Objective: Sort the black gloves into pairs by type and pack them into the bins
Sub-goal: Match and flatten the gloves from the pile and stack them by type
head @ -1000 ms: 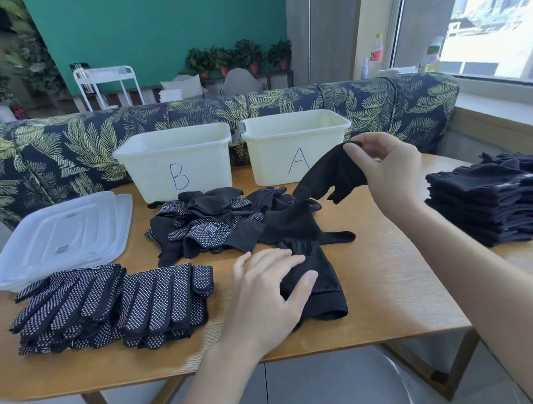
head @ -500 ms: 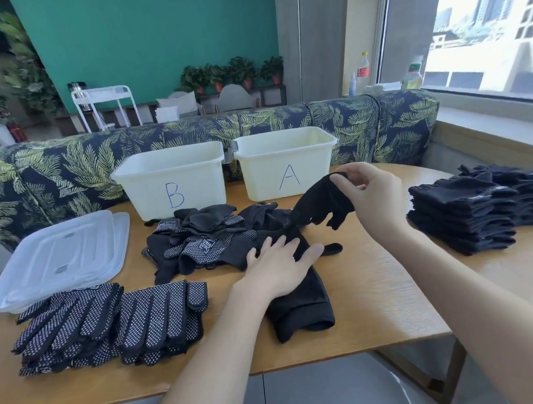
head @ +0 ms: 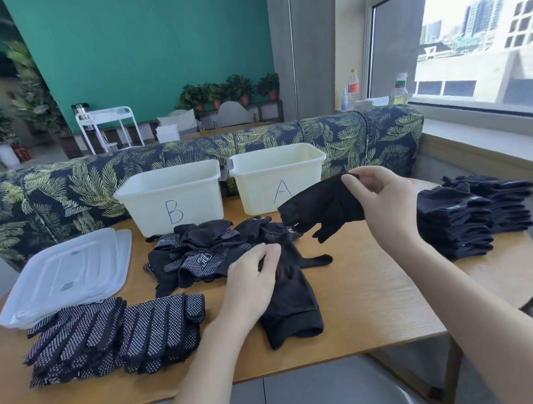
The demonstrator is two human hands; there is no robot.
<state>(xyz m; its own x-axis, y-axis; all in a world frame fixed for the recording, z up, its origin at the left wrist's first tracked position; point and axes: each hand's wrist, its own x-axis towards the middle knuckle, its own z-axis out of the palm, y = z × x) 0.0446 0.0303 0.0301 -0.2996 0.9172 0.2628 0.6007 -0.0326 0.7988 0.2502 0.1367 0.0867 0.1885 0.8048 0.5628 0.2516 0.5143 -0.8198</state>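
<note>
My right hand [head: 384,206] pinches a plain black glove [head: 320,207] by its edge and holds it in the air in front of bin A [head: 306,172]. On the wooden table, my left hand [head: 253,281] rests with its fingers curled on a second plain black glove [head: 294,307], at the edge of a mixed pile of loose gloves [head: 200,253]. Bin B [head: 198,198] stands left of bin A. Both bins look empty inside. At the front left, flat stacks of white-dotted black gloves [head: 118,333] lie side by side.
Two stacks of folded plain black gloves [head: 455,224] sit at the table's right end. White bin lids [head: 66,271] lie at the left. A leaf-patterned sofa back [head: 363,136] runs behind the bins. Bare wood [head: 370,304] shows between my arms.
My left hand slid forward along the glove on the table and its fingers curled. My right hand still holds the other glove up, now spread a little wider.
</note>
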